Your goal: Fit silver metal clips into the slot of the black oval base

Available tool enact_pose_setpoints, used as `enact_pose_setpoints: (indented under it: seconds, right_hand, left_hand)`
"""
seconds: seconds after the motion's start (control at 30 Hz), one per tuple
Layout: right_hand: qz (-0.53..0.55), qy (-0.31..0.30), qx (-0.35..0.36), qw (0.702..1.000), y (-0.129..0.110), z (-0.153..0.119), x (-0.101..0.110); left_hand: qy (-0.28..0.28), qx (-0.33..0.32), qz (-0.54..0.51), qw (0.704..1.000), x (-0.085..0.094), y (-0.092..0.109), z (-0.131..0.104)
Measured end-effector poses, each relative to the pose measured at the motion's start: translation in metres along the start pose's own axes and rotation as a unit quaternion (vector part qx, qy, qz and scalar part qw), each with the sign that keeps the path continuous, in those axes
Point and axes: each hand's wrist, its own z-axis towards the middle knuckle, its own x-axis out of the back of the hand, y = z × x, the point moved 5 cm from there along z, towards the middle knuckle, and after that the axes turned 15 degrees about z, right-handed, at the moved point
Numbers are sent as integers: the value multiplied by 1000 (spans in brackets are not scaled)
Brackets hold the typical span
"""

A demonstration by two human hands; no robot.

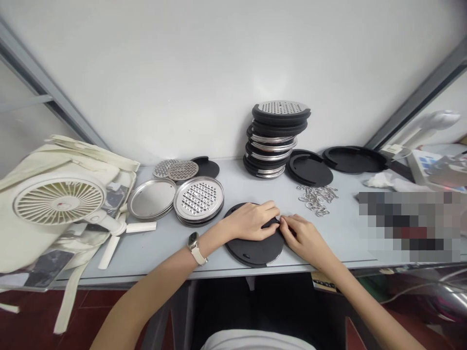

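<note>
A round black disc (255,250) lies flat near the table's front edge. My left hand (253,221) rests over its upper part, fingers bent round a small dark piece near the right rim. At that same rim my right hand (297,233) has thumb and index finger pinched together; what is between them is too small to make out. Behind my right hand lies a loose pile of small metal rings or clips (318,198). A stack of black rimmed discs and metal plates (276,141) stands behind the black disc.
Round metal grater plates (199,198) and plain metal lids (152,198) lie to the left, with perforated discs (183,171) behind. A white fan (60,200) rests on a pale bag at far left. Black round trays (310,168) sit back right; a blurred patch covers the right.
</note>
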Motion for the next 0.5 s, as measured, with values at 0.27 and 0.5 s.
enact_pose_setpoints:
  seconds: [0.27, 0.5]
  right_hand:
    - [-6, 11, 2, 1000, 0, 0, -1]
    - [-9, 19, 0, 1000, 0, -1, -1]
  left_hand:
    - [2, 0, 3, 1000, 1, 0, 0]
    - [0, 4, 7, 1000, 0, -1, 0]
